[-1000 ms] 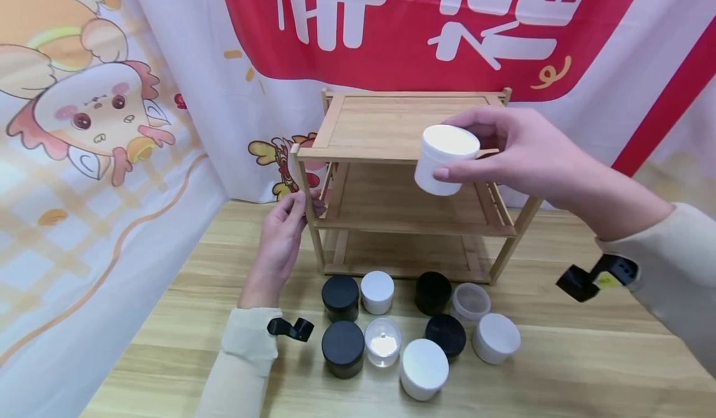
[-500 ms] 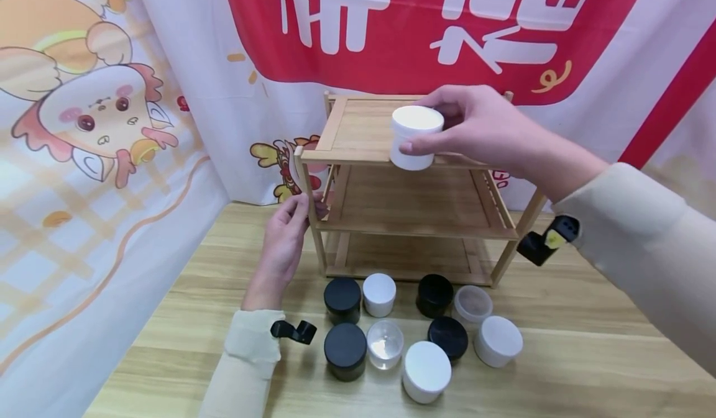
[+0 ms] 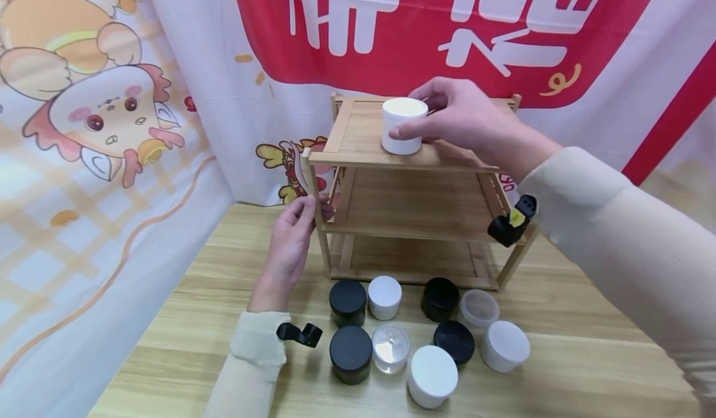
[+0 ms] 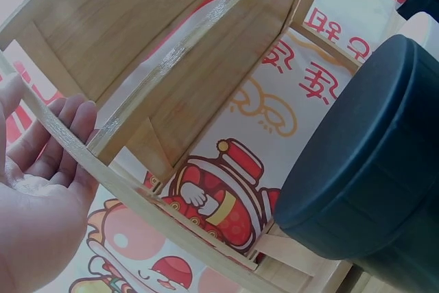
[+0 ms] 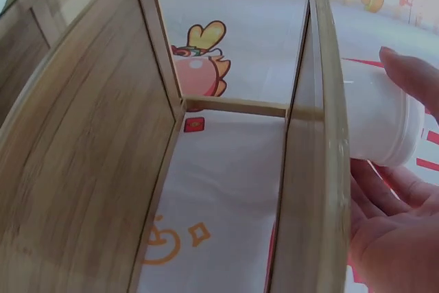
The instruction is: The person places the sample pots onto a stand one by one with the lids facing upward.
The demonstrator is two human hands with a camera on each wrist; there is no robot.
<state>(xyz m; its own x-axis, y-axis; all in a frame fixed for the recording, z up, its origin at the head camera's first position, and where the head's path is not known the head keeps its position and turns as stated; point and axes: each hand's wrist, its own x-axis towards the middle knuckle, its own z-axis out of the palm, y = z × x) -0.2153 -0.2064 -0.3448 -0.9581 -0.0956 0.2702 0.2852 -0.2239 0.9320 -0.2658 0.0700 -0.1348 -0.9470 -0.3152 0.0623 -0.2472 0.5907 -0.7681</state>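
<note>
A white lidded jar [image 3: 401,133] is pinched between the thumb and fingers of my right hand [image 3: 467,110]. Its base overlaps the front part of the top board of a three-tier wooden shelf [image 3: 358,126]. In the right wrist view, the jar [image 5: 381,111] shows beside the edge of that board, with the hand [image 5: 398,224] around it. My left hand [image 3: 293,225] holds the shelf's left front post, thumb in front and fingers behind. The left wrist view shows those fingers [image 4: 62,135] curled behind the post [image 4: 103,173].
Several jars stand on the wooden floor before the shelf: black ones [image 3: 350,351], white ones [image 3: 432,374], a clear one [image 3: 391,346] and a translucent one [image 3: 479,309]. A printed curtain [image 3: 224,95] hangs behind and at the left. A black jar [image 4: 350,149] looms close in the left wrist view.
My right hand has carried the white jar left and back, from in front of the shelf to its top board. The left hand keeps its hold on the post.
</note>
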